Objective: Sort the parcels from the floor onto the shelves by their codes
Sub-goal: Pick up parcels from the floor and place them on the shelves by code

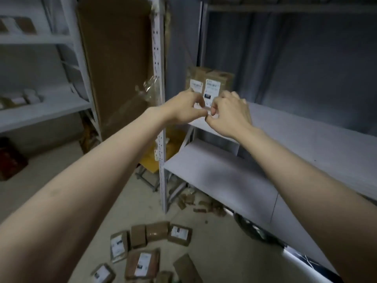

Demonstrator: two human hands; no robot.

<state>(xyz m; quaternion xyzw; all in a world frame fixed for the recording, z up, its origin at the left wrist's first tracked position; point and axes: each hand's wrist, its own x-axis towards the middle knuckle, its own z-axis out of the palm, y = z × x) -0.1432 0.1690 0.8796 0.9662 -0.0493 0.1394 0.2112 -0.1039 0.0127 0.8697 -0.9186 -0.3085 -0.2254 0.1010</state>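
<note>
Brown parcels (212, 82) stand upright side by side on the grey shelf (306, 135), long axis vertical, directly behind both hands. The left hand (183, 108) and right hand (231, 115) are equally near, their fingers curled at the parcels' lower edges; I cannot tell whether they grip. Other packets (142, 262) lie on the floor (224, 252).

parcels (223, 77): matt cardboard | labels (212, 87): paper | shelves (306, 137): smooth painted metal

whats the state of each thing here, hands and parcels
left hand: fingers curled in front of the shelf parcels, grip unclear
right hand: fingers curled beside it, grip unclear
shelf parcels: two, upright, side by side, labels facing out
floor parcels: lying flat, some label up, some plain side up
</note>
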